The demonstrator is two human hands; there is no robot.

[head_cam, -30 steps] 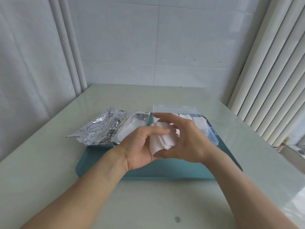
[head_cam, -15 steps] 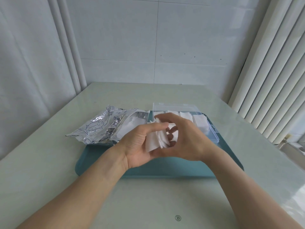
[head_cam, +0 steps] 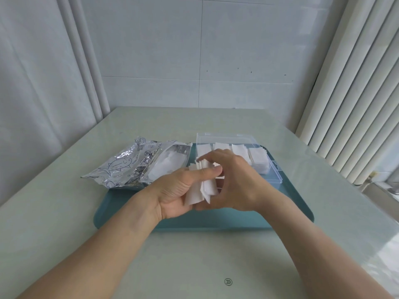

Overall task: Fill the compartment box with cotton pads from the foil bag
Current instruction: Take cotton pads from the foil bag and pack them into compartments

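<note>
Since half a second ago: both hands sit much where they were at frame centre, stack of cotton pads (head_cam: 201, 186) now squared more upright between them, its top edges fanned out above the left thumb.

Left hand (head_cam: 183, 190): palm up, thumb laid across the front of the stack, fingers curled behind it; grips the stack. Right hand (head_cam: 234, 184): arched over from the right, forefinger stretched over the top of the stack, thumb under its lower edge, remaining fingers bent against the far face; holds the same stack.

Hands hover over the teal tray (head_cam: 216, 221) at centre frame; cannot tell whether the stack touches the tray.

Foil bag (head_cam: 129, 167): left of centre, lying flat, its rear part over the tray's left edge onto the worktop (head_cam: 194, 266). Mouth open toward the right, white pads visible inside. Fish drawing on the foil.

Clear compartment box (head_cam: 267, 171): just right of centre, behind the right hand, on the tray. Lid open, standing back. Four rear compartments show white pads; the near compartments are mostly hidden by the hand.

Pale wall behind, ribbed panels at right edge.
</note>
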